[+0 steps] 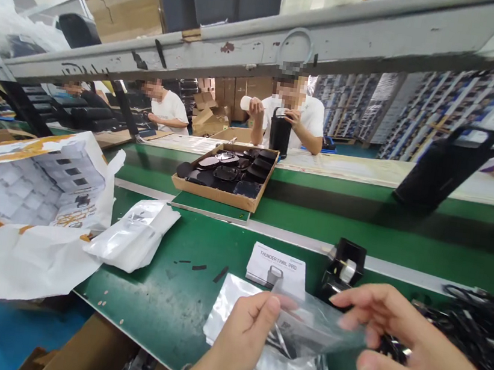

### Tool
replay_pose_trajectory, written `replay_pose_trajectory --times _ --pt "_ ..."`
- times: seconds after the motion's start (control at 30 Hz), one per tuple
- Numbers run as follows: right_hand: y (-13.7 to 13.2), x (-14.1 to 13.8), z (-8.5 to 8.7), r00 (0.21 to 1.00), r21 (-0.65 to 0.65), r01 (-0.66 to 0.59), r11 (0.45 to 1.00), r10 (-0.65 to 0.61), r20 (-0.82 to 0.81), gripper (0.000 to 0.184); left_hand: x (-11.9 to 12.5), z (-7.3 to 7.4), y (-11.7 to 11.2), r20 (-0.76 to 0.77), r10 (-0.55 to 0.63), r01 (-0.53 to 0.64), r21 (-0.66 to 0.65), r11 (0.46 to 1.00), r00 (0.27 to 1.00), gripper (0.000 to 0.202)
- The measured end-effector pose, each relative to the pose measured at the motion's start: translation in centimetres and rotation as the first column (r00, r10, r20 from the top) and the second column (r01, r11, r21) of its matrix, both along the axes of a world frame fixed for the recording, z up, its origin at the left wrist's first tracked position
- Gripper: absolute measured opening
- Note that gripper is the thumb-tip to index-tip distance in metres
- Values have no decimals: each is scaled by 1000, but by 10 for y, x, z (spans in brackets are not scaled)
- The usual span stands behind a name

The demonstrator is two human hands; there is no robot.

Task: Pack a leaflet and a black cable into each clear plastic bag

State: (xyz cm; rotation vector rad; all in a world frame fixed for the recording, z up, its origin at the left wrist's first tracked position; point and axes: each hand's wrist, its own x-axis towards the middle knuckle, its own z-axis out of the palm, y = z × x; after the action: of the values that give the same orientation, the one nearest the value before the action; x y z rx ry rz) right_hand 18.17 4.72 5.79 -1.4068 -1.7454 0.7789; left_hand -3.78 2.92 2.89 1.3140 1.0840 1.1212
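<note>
In my left hand (248,334) a clear plastic bag (323,331) is pinched between thumb and fingers. A pale printed sheet and something dark show through it; the dark thing's kind is unclear. My right hand (391,337) is at the bag's far end with thumb and fingers apart, and whether its fingertips touch the plastic is hard to tell. Below the bag lies a stack of clear bags (229,304). Just behind it sits a pile of manuals (277,262) printed "THUNDERTRAIL PRO". A tape dispenser (346,265) stands beyond my right hand, and bundled black cables (469,329) lie to its right.
A cardboard tray (218,196) of dark plastic parts stands midway across the green bench (157,313). At left are a white pack of bags (135,234) and a torn-open sack (91,189). A black speaker-like unit (444,168) stands far right. People sit opposite under a shelf beam (255,52).
</note>
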Motion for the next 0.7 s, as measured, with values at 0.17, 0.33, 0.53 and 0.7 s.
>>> replay_pose_trajectory --times 0.17,0.33,0.53,0.7 --pt "1 -14 -28 987 -230 -142 963 120 -105 32 0 -4 5 -25 82 -79 102 992 996 25" --pt "2 -22 -26 989 -127 -127 984 117 -85 25 -8 2 10 -118 89 -82 58 995 989 13" --pt "4 -14 -30 975 -32 -200 979 196 -106 28 -23 4 14 307 -15 20 -13 1000 952 32" --pt "0 -15 -37 985 74 -137 988 144 -90 25 -7 -10 17 62 19 -11 -125 992 998 43"
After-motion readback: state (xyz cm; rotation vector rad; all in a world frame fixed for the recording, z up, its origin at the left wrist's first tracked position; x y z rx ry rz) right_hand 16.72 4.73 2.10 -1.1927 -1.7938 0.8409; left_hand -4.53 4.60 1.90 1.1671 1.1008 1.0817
